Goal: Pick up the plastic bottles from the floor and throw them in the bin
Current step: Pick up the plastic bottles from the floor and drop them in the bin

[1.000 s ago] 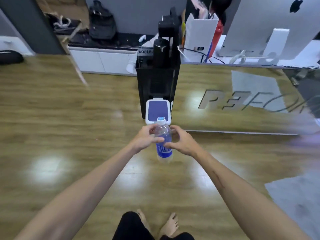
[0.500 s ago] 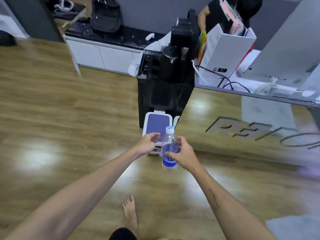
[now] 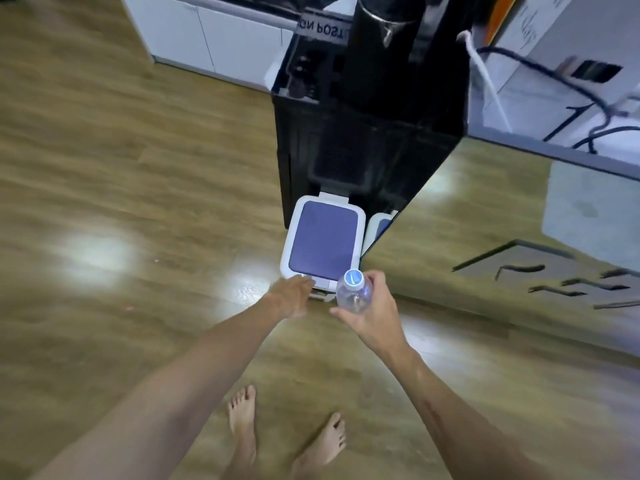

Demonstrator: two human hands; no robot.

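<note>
A clear plastic bottle (image 3: pixel 353 291) with a pale blue cap stands upright in my right hand (image 3: pixel 375 311), seen from above, just in front of the bin's right corner. The bin (image 3: pixel 323 242) is small and white with a purple lid, and the lid is down. It stands on the wooden floor against a black cabinet. My left hand (image 3: pixel 291 295) reaches to the front edge of the lid, fingertips touching the white latch there. Whether those fingers grip anything I cannot tell.
A tall black cabinet (image 3: pixel 367 109) rises right behind the bin. A mirrored desk front (image 3: pixel 502 244) runs off to the right. White low cupboards (image 3: pixel 214 39) stand at the back left. My bare feet (image 3: pixel 284 434) are on the wooden floor below the hands.
I have moved closer and now look down onto the bin. My left hand let go of the bottle and went to the lid's front edge. My right hand alone holds the bottle.
</note>
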